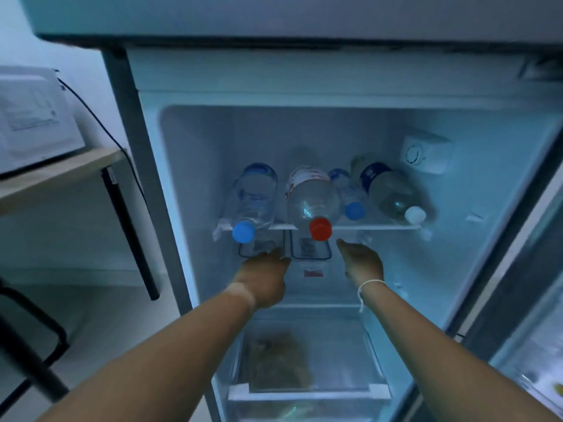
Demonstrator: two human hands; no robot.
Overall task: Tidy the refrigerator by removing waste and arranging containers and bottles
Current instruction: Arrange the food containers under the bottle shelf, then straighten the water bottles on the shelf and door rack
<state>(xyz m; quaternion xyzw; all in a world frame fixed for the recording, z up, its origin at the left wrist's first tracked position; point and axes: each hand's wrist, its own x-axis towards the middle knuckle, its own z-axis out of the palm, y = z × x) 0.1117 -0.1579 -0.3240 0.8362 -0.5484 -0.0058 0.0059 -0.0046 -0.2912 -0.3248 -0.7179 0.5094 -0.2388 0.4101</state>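
Under the bottle shelf [316, 227], both hands' [264, 277] [362, 258] fingers reach blurred containers [310, 248]; neither grip is readable.

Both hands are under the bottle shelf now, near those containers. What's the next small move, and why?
Probably close the left hand on the left container and the right hand on the right container, then draw them forward. Both hands sit open just beneath the shelf, holding nothing, and the containers lie right ahead of the fingers. Keep low: the red-capped bottle overhangs the shelf edge.
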